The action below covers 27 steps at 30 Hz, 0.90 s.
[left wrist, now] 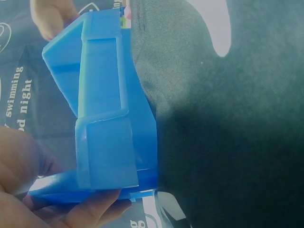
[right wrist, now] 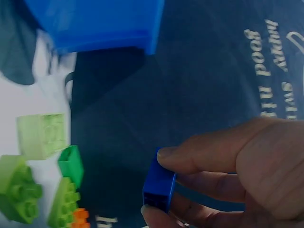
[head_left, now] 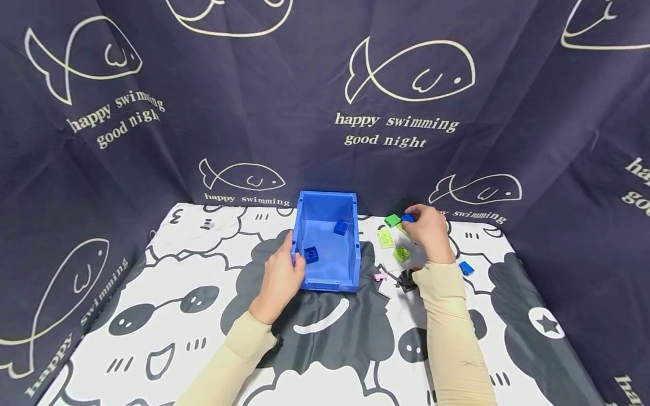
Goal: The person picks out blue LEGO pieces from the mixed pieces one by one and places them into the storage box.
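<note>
Stretching forward in cream sleeves (head_left: 459, 338), head view: clasping a blue bin (head_left: 330, 286) by its left wall in the left grip (head_left: 279, 276), with two dark-blue bricks (head_left: 311, 255) inside; pinching a blue brick (head_left: 408, 218) in the right grip (head_left: 430, 228), right of the bin and beside a green brick (head_left: 392, 220). Left wrist view: curling fingers (left wrist: 95, 209) round the bin's wall. Right wrist view: squeezing that blue brick between thumb and fingers, near lime bricks (right wrist: 40, 135) and an orange piece (right wrist: 80, 217).

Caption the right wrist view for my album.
Right hand pinching a blue brick, with green bricks and blue bin nearby.
</note>
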{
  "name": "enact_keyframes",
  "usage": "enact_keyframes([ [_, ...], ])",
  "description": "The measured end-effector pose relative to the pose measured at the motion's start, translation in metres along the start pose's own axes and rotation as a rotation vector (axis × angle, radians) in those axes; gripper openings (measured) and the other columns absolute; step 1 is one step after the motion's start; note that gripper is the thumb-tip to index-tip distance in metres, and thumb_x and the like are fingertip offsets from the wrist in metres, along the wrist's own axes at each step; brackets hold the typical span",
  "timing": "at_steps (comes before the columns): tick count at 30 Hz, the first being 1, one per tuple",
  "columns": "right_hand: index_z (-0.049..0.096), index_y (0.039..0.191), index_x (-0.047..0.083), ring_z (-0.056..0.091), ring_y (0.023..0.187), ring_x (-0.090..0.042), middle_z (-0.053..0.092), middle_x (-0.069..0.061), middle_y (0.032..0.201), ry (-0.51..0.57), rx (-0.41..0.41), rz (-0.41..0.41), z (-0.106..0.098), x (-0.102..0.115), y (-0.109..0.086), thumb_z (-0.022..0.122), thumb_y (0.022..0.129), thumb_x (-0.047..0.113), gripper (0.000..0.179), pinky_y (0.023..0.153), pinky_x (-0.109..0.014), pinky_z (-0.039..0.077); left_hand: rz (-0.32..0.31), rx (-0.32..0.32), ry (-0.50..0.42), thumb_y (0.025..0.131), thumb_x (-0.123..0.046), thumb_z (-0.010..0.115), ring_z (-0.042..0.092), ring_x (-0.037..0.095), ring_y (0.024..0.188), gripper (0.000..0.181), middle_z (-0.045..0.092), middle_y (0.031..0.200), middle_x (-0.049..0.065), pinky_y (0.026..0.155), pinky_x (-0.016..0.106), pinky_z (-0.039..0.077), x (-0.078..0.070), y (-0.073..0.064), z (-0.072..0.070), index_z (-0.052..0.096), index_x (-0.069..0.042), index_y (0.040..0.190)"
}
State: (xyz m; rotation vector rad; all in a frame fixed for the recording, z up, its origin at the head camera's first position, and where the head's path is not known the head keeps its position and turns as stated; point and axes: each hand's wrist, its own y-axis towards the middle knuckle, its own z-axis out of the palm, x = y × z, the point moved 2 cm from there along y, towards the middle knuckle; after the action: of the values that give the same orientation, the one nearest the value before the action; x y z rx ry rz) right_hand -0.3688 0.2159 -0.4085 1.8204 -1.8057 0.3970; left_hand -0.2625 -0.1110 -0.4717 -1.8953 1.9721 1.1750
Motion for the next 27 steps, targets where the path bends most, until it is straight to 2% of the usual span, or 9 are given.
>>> enact_keyframes([
  [3, 0.071, 0.122, 0.002, 0.06, 0.116, -0.045, 0.071, -0.023, 0.12, 0.016, -0.029, -0.008, -0.008, 0.008, -0.005, 0.069, 0.089, 0.016, 0.036, 0.106, -0.061, 0.037, -0.002, 0.001, 0.0, 0.093, -0.01, 0.059, 0.071, 0.049, 0.097, 0.057, 0.069, 0.127, 0.025, 0.081, 0.063, 0.053, -0.001, 0.0, 0.0, 0.051, 0.003, 0.148],
  [7, 0.071, 0.123, 0.006, 0.062, 0.115, -0.042, 0.072, -0.02, 0.121, 0.026, -0.073, -0.021, -0.016, 0.019, -0.012, 0.069, 0.089, 0.018, 0.036, 0.099, -0.059, 0.043, -0.003, 0.008, -0.003, 0.093, -0.01, 0.058, 0.071, 0.049, 0.097, 0.057, 0.068, 0.128, 0.025, 0.082, 0.062, 0.053, -0.001, 0.0, 0.0, 0.05, 0.003, 0.148],
  [15, 0.072, 0.126, 0.007, 0.061, 0.114, -0.039, 0.07, -0.02, 0.121, 0.063, -0.103, -0.08, -0.025, 0.038, -0.026, 0.07, 0.09, 0.018, 0.038, 0.096, -0.058, 0.046, 0.005, 0.0, -0.006, 0.092, -0.011, 0.058, 0.071, 0.049, 0.095, 0.057, 0.068, 0.127, 0.026, 0.08, 0.062, 0.053, -0.001, -0.004, 0.001, 0.051, 0.004, 0.147],
  [21, 0.074, 0.121, 0.006, 0.061, 0.107, -0.04, 0.07, -0.021, 0.112, 0.065, -0.182, -0.16, -0.025, 0.055, -0.034, 0.07, 0.086, 0.015, 0.036, 0.093, -0.058, 0.046, 0.004, -0.005, -0.006, 0.092, -0.011, 0.059, 0.071, 0.05, 0.096, 0.058, 0.068, 0.128, 0.027, 0.08, 0.062, 0.053, -0.001, -0.003, 0.0, 0.05, 0.005, 0.148],
  [27, 0.074, 0.118, 0.004, 0.062, 0.1, -0.039, 0.069, -0.023, 0.107, 0.065, -0.218, -0.244, -0.02, 0.074, -0.041, 0.071, 0.085, 0.012, 0.034, 0.09, -0.057, 0.048, 0.0, -0.002, -0.003, 0.093, -0.012, 0.059, 0.071, 0.05, 0.098, 0.058, 0.068, 0.128, 0.027, 0.082, 0.062, 0.053, -0.002, 0.0, -0.001, 0.05, 0.005, 0.148],
])
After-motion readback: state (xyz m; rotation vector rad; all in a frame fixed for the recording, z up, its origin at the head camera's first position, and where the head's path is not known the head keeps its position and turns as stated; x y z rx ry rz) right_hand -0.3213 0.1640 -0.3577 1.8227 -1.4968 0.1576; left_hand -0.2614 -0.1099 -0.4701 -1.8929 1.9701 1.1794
